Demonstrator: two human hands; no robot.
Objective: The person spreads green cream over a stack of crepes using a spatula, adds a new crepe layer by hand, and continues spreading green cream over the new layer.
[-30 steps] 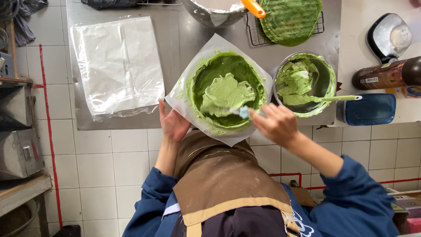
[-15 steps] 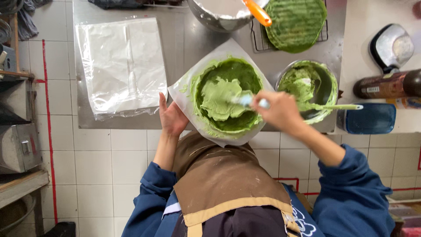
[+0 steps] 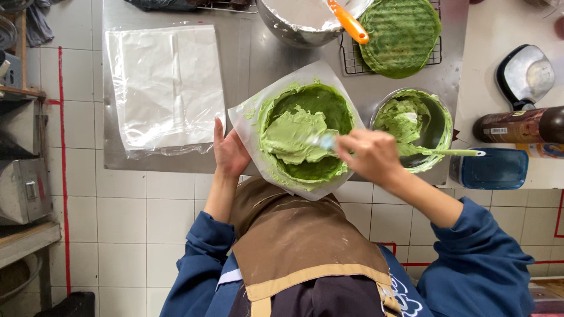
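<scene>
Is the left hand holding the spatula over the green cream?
No, the left hand rests flat on the paper's edge; the right hand holds the spatula.

This is a working bakery kitchen, more trade than home. A stainless steel table (image 3: 247,64) stands over a white tiled floor (image 3: 147,211) marked with red lines. By the table's far edge sits a big metal mixing bowl (image 3: 294,26) of white cream and a wire cooling rack (image 3: 352,58) bearing a stack of green crêpes (image 3: 402,35). A pile of clear wrapping sheets (image 3: 164,88) lies at its left end. The person wears a flour-dusted brown apron (image 3: 299,240), and metal equipment (image 3: 23,188) lines the left side
</scene>
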